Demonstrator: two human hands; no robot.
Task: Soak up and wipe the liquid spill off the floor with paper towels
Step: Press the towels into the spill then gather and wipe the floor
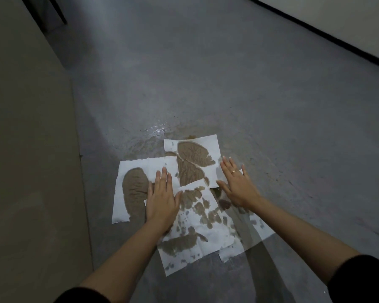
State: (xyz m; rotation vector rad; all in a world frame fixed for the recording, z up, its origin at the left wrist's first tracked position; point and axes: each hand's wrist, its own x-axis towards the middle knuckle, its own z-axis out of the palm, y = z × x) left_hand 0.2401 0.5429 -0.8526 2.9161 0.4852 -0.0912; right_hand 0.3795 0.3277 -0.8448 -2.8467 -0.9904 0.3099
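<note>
- Both flat hands, left hand (161, 201) and right hand (236, 185), are pressed on the wet paper towels (197, 215)
- More spilled liquid (149, 136) is seen just beyond, far left of the towels

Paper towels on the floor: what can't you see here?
- Head view: floor under the paper towels is covered, so liquid left beneath is unknown.
- Towel parts under the left hand and right hand are hidden.
- The towel by the right forearm is blurred.

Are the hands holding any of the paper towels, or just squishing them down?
Nothing is held. The left hand and the right hand lie flat with straight fingers, pressing on the stained paper towels spread over the floor.
</note>
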